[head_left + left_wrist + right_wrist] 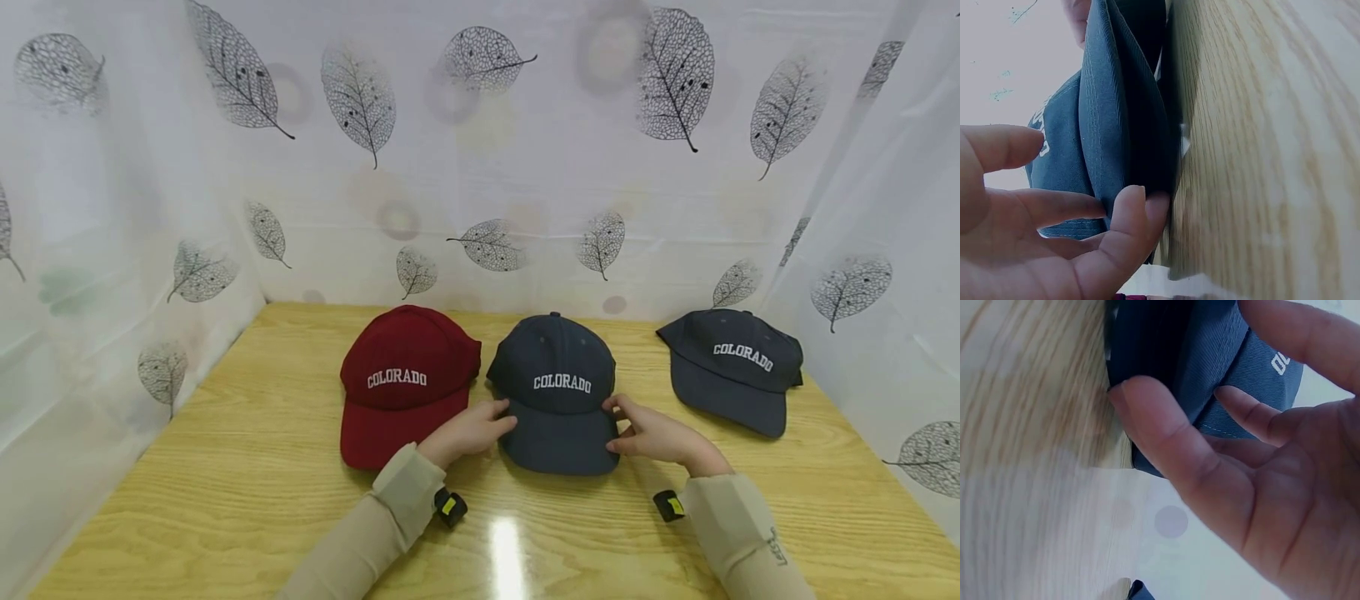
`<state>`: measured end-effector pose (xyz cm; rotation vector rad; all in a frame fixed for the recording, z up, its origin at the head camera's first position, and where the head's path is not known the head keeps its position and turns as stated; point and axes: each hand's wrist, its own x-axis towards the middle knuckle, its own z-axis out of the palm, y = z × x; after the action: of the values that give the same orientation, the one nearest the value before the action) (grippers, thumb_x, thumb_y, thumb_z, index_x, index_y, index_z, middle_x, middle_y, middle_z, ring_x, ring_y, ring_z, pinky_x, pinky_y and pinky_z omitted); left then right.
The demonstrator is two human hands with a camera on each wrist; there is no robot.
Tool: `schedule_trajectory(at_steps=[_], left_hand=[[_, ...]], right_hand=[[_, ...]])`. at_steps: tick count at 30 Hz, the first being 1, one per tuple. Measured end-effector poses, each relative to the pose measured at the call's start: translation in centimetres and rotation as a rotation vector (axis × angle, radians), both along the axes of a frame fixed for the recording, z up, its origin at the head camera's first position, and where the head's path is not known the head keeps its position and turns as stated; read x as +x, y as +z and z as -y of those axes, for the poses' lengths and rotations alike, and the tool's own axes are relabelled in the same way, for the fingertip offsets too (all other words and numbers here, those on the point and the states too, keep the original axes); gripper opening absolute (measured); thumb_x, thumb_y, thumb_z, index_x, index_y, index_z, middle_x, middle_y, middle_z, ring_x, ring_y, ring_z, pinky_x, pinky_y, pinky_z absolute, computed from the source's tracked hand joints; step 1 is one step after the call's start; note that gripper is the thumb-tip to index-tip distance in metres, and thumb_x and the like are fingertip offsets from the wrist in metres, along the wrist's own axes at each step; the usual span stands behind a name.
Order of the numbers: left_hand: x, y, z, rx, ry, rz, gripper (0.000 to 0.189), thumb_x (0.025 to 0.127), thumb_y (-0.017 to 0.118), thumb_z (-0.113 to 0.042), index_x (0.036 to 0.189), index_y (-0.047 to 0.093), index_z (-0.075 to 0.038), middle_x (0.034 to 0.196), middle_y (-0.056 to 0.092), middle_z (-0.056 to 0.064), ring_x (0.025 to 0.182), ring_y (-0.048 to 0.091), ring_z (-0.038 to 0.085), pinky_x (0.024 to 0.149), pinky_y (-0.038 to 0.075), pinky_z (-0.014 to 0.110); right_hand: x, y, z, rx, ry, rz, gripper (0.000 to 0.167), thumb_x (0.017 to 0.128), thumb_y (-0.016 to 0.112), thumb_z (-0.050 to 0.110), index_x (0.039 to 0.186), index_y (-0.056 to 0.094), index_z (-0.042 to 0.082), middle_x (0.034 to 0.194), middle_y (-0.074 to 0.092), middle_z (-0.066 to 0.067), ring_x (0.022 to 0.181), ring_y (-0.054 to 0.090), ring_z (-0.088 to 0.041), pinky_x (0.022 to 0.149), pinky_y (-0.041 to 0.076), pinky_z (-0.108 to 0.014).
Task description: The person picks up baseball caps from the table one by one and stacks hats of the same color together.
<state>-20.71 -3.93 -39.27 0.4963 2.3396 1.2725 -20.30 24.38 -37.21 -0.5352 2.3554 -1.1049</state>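
A navy baseball cap (557,383) with white COLORADO lettering rests on the table between my two hands, brim toward me. At the left side of the brim is my left hand (471,429), its fingertips right at the brim's edge. In the left wrist view, the fingers (1125,231) lie against the brim's corner and the thumb stands apart, overlapping the lettering. My right hand (660,433) is on the opposite side, fingers spread at the brim. From the right wrist, one fingertip meets the seam of the navy crown (1272,369), while another finger (1166,425) reaches the brim's edge.
To the left sits a red COLORADO cap (405,383), its brim close to my left wrist. Another navy cap (738,367) lies turned at the right back. Leaf-printed white curtains (480,167) enclose the wooden table (247,467) at the back and sides.
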Motion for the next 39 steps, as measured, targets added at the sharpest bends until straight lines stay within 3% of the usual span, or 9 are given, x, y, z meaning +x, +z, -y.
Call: schedule_trajectory(at_steps=[1,7,21,23,26,28,30,36,39], left_hand=[[-0.02,-0.01,-0.02,0.006,0.004,0.010,0.050,0.094,0.042,-0.019,0.134,0.028,0.007,0.049,0.041,0.001,0.037,0.036,0.010,0.046,0.036,0.025],[-0.18,-0.01,-0.15,0.014,0.018,0.038,0.051,0.094,0.042,-0.019,0.135,0.026,0.006,0.046,0.036,-0.001,0.035,0.031,0.010,0.042,0.032,0.024],[-0.52,-0.09,-0.37,-0.045,-0.001,0.006,0.051,0.093,0.044,-0.020,0.132,0.029,0.009,0.046,0.037,-0.001,0.033,0.027,0.008,0.044,0.032,0.023],[-0.53,-0.03,-0.44,-0.071,-0.008,-0.008,0.051,0.093,0.045,-0.020,0.131,0.030,0.010,0.053,0.043,0.004,0.034,0.029,0.009,0.047,0.034,0.024],[-0.53,0.04,-0.51,-0.104,-0.013,-0.024,0.050,0.092,0.046,-0.021,0.130,0.034,0.011,0.085,0.056,0.016,0.047,0.040,0.013,0.059,0.039,0.028],[-0.52,0.06,-0.52,-0.117,-0.017,-0.034,0.049,0.092,0.047,-0.021,0.128,0.037,0.011,0.110,0.051,0.022,0.064,0.048,0.017,0.071,0.040,0.031],[-0.52,0.03,-0.52,-0.124,-0.013,-0.036,0.048,0.092,0.047,-0.021,0.126,0.040,0.011,0.123,0.044,0.022,0.083,0.049,0.021,0.079,0.038,0.034],[-0.46,0.09,-0.48,-0.132,-0.014,-0.057,0.047,0.091,0.048,-0.021,0.124,0.042,0.011,0.124,0.044,0.022,0.102,0.046,0.026,0.087,0.037,0.038],[-0.42,0.30,-0.48,-0.129,-0.018,-0.065,0.047,0.091,0.048,-0.021,0.124,0.042,0.012,0.116,0.049,0.023,0.094,0.051,0.029,0.083,0.039,0.039]], right_hand=[[-0.01,0.00,-0.03,0.001,-0.003,0.001,0.054,0.082,0.063,0.013,0.120,0.029,-0.005,0.123,0.030,-0.038,0.087,0.057,-0.026,0.071,0.045,-0.035],[0.05,0.17,-0.07,0.017,0.004,-0.009,0.055,0.083,0.062,0.014,0.123,0.028,-0.006,0.124,0.029,-0.038,0.088,0.057,-0.026,0.072,0.045,-0.035],[0.03,0.19,0.24,0.072,0.047,-0.050,0.062,0.081,0.064,0.014,0.126,0.030,-0.011,0.123,0.033,-0.038,0.091,0.057,-0.030,0.076,0.045,-0.038],[0.01,0.11,0.31,0.088,0.064,-0.049,0.065,0.081,0.065,0.014,0.127,0.030,-0.014,0.125,0.032,-0.037,0.093,0.057,-0.030,0.077,0.045,-0.038],[0.02,-0.01,0.40,0.104,0.086,-0.042,0.068,0.080,0.065,0.013,0.127,0.028,-0.018,0.128,0.031,-0.035,0.095,0.057,-0.029,0.078,0.045,-0.037],[0.10,-0.06,0.45,0.109,0.094,-0.035,0.067,0.079,0.065,0.012,0.127,0.029,-0.019,0.129,0.031,-0.034,0.096,0.056,-0.029,0.077,0.045,-0.035],[0.21,-0.06,0.50,0.111,0.094,-0.033,0.066,0.079,0.065,0.011,0.126,0.030,-0.019,0.128,0.033,-0.034,0.096,0.056,-0.029,0.076,0.045,-0.034],[0.31,0.02,0.40,0.099,0.093,-0.048,0.063,0.081,0.063,0.016,0.125,0.033,-0.019,0.126,0.036,-0.033,0.097,0.055,-0.030,0.076,0.045,-0.035],[0.07,-0.04,0.13,0.102,0.100,-0.098,0.063,0.082,0.062,0.024,0.123,0.037,-0.017,0.121,0.042,-0.032,0.096,0.056,-0.030,0.076,0.045,-0.038]])
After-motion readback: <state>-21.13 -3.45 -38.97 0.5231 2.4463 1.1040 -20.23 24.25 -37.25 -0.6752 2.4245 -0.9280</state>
